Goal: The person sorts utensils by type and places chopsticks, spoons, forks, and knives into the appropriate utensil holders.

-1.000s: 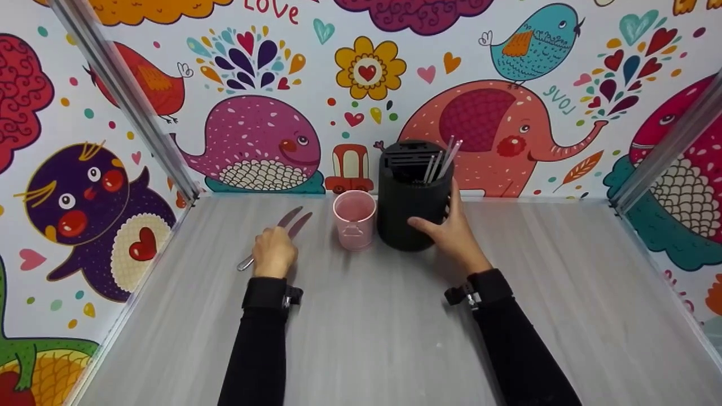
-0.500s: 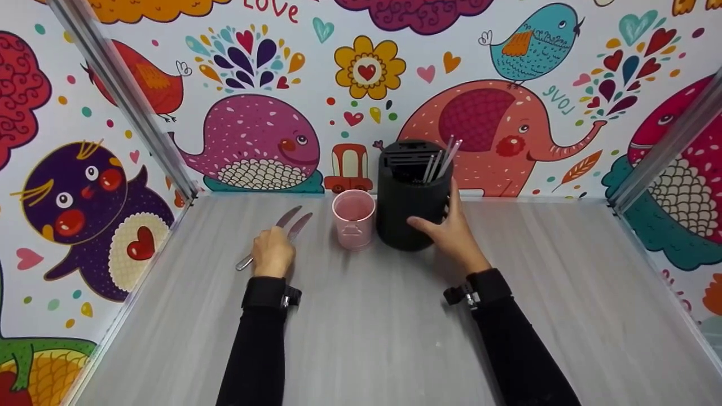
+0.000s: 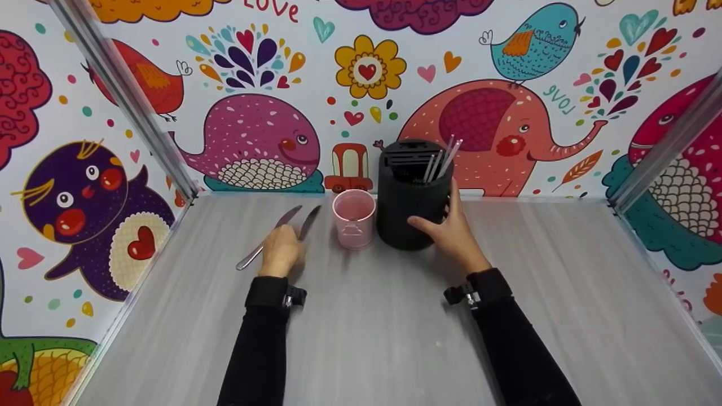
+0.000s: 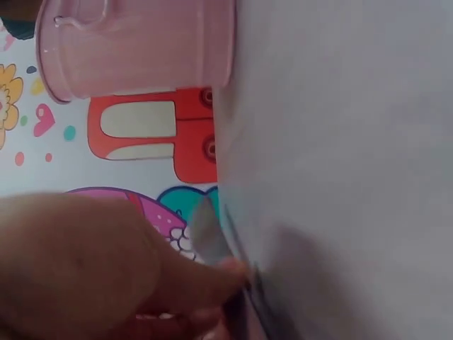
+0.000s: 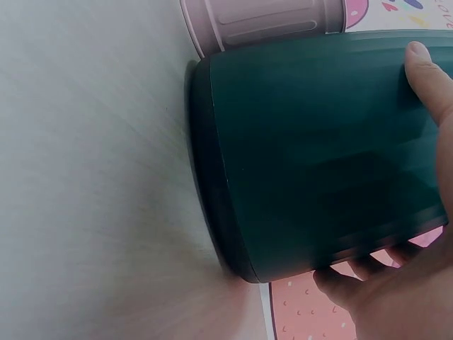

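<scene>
My left hand pinches a table knife, its blade pointing toward the back wall. A second table knife lies on the table beneath and to the left of that hand, metal handle toward me. In the left wrist view, thumb and fingers close on the held knife just over the table. My right hand grips the right side of a black round utensil holder, thumb in front and fingers behind. The holder stands upright, with several thin clear sticks rising from its slotted top.
A pink bucket-shaped cup stands between the left hand and the utensil holder, close against the holder. Behind them is a printed wall with cartoon animals. Metal posts mark the back corners of the grey table.
My left hand has shifted slightly right and lifted one knife apart from the other, its blade swinging right toward the pink cup. The right hand and holder have stayed put.
</scene>
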`<move>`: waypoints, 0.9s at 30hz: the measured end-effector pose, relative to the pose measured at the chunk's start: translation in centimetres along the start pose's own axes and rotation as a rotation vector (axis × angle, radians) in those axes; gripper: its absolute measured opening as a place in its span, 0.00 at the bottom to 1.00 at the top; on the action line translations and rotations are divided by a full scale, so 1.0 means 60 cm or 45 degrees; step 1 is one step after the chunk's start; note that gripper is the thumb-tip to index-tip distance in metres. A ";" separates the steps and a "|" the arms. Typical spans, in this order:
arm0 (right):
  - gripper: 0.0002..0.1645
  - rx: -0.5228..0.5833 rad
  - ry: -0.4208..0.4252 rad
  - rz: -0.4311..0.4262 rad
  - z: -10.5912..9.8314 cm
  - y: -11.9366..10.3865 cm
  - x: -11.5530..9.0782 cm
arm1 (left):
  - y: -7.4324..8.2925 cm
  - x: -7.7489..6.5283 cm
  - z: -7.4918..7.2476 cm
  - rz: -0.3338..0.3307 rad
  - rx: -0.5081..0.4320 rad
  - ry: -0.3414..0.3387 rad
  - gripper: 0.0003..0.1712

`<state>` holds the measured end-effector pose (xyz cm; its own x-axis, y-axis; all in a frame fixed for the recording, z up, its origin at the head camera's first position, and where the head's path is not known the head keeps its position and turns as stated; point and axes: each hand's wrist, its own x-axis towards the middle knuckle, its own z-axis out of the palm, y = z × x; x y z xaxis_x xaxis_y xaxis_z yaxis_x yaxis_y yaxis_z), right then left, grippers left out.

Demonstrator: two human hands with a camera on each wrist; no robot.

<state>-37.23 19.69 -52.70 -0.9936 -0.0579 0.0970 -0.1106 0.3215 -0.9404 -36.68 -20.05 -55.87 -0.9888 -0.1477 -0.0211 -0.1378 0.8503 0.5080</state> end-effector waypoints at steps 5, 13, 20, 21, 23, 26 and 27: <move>0.80 0.008 -0.009 -0.019 0.001 -0.001 0.000 | 0.026 0.002 -0.007 0.112 -0.404 0.036 0.10; 0.80 0.011 -0.015 0.003 -0.002 -0.002 -0.001 | 0.107 -0.051 -0.078 0.089 -0.697 0.213 0.06; 0.83 -0.046 -0.061 0.010 -0.017 -0.010 -0.003 | 0.132 -0.061 -0.094 0.189 -0.765 0.295 0.08; 0.83 -0.064 -0.070 0.003 -0.020 -0.012 -0.003 | 0.134 -0.062 -0.096 0.212 -0.775 0.310 0.08; 0.84 -0.123 -0.090 -0.004 -0.027 -0.018 -0.004 | 0.137 -0.064 -0.098 0.250 -0.798 0.338 0.09; 0.82 -0.216 -0.129 -0.010 -0.037 -0.029 -0.007 | 0.140 -0.067 -0.099 0.306 -0.835 0.385 0.08; 0.81 -0.253 -0.142 0.003 -0.041 -0.032 -0.009 | 0.142 -0.068 -0.099 0.323 -0.846 0.400 0.08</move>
<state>-36.52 21.40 -50.15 -0.9864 -0.1574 0.0477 -0.1214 0.5013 -0.8567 -33.46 -15.24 -46.34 -0.9093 -0.2098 0.3594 0.2516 0.4108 0.8763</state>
